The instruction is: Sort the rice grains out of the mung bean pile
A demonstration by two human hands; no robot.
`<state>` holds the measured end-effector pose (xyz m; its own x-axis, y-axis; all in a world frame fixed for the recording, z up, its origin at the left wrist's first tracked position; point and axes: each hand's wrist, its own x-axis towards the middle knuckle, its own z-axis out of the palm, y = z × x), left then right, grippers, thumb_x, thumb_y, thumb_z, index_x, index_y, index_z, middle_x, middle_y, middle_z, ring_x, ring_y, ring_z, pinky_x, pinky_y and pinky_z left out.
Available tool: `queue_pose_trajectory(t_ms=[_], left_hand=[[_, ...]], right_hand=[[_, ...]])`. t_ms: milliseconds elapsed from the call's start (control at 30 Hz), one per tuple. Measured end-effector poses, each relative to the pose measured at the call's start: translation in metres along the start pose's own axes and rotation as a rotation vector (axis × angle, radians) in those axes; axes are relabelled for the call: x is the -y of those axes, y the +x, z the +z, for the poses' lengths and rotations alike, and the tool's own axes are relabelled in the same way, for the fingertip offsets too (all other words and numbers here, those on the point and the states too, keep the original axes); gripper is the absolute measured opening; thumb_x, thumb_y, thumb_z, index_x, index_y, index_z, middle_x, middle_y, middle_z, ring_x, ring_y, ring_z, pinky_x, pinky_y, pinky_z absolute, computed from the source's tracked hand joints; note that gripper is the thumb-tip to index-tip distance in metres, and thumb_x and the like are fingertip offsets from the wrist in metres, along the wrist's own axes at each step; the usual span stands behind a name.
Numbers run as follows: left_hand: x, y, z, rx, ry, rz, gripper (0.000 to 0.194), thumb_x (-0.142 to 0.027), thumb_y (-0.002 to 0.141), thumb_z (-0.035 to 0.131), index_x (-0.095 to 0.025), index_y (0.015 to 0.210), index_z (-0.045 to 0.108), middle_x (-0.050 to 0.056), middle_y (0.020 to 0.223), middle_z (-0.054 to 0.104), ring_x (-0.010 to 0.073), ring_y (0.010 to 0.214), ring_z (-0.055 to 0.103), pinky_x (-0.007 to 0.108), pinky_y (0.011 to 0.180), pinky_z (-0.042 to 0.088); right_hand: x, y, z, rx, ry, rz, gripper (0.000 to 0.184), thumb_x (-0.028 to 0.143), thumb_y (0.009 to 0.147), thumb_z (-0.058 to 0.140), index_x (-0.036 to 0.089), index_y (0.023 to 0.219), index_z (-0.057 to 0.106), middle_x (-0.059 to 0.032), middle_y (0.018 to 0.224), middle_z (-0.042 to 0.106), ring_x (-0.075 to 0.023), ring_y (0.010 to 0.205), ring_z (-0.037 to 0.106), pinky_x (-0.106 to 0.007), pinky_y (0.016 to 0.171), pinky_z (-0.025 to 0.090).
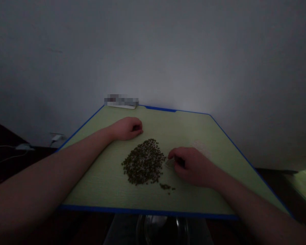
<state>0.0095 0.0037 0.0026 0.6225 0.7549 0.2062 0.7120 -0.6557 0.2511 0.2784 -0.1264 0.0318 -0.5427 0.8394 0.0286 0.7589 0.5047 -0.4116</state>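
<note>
A mound of small dark green beans point(142, 163), mixed with pale grains, lies on the light green tabletop point(97, 187). Beyond its upper left edge my left hand point(129, 128) rests on the table with its fingers curled in, and nothing shows in it. My right hand point(191, 165) is at the mound's right side, fingers and thumb bent together. A small pale patch point(169, 163) shows by its fingertips; I cannot tell whether it is held. Behind the right hand lies a thin spread of whitish grains point(201, 147). A few dark bits point(165, 186) lie apart, nearer me.
A white box-like object point(122, 106), its top blurred out, stands at the table's back left corner against the wall point(158, 54). Blue edging point(148, 211) runs round the table. Below its front edge is a shiny round metal vessel point(163, 229). Cables and a plug point(56, 137) are at left.
</note>
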Motion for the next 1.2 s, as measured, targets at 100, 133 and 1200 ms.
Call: queue_pose_trajectory(t_ms=[100,133,1200], left_hand=[[0.000,0.000,0.000,-0.005,-0.004,0.003,0.026,-0.039,0.080,0.050,-0.016,0.079,0.061,0.002,0.068,0.058,0.0114,0.059,0.047,0.025,0.055,0.032],[0.000,0.000,0.000,-0.008,-0.006,0.006,0.026,-0.039,0.080,0.050,-0.016,0.079,0.061,0.002,0.068,0.058,0.0114,0.059,0.047,0.025,0.056,0.032],[0.001,0.000,0.001,-0.011,-0.006,0.001,0.024,-0.039,0.080,0.051,-0.016,0.077,0.061,0.001,0.066,0.058,0.0113,0.058,0.047,0.025,0.056,0.032]], right_hand=[[0.002,0.000,0.003,-0.004,0.018,-0.034,0.028,0.009,0.070,0.050,0.016,0.091,0.066,-0.0004,0.069,0.062,-0.0112,0.059,0.049,-0.024,0.059,0.033],[0.003,0.000,0.003,-0.004,0.019,-0.037,0.028,0.009,0.071,0.049,0.016,0.092,0.066,-0.0008,0.070,0.062,-0.0114,0.060,0.049,-0.024,0.059,0.033],[-0.005,0.005,0.001,-0.082,-0.050,0.129,0.027,0.012,0.075,0.049,0.015,0.096,0.066,-0.0016,0.066,0.062,-0.0132,0.060,0.052,-0.025,0.059,0.036]])
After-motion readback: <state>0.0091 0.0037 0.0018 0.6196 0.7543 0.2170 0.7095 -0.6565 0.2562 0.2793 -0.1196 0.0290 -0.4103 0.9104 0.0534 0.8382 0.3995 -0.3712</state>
